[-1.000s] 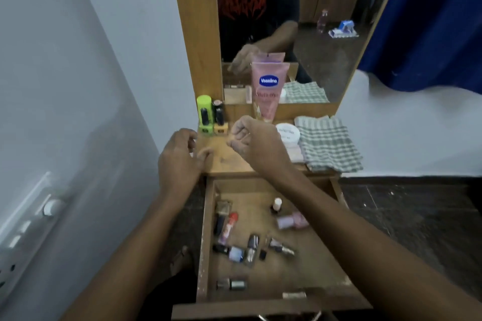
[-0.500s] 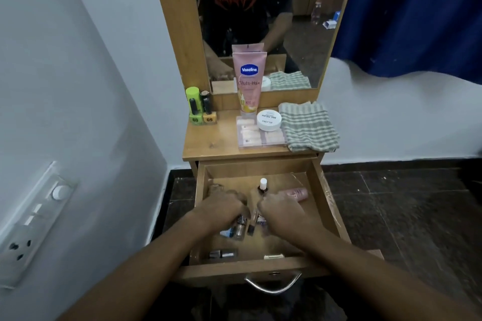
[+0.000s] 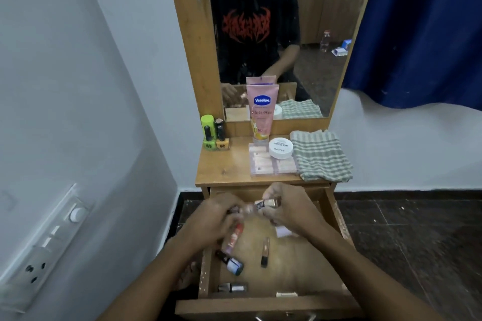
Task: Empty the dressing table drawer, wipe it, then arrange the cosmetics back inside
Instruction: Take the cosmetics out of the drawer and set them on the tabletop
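Cosmetics [image 3: 233,264] lay in the table's [image 3: 227,167] open drawer [image 3: 289,275]. Above it the right hand [image 3: 288,210] pinched a small bottle [image 3: 268,203]. The left hand [image 3: 215,220] was curled, its hold unclear. A white wall [image 3: 78,86] stood to the left and a blue curtain [image 3: 417,28] to the right.

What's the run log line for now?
phase: emptying drawer | right hand: holds small bottle | left hand: curled, contents blurred | cloth: on tabletop

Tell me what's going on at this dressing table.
A person is emptying the open drawer. The right hand pinches a small bottle above the drawer's back; the left hand is curled beside it, its hold too blurred to tell. Several loose cosmetics lie in the drawer. A tube, a jar and a cloth sit on the top; wiping has not begun.
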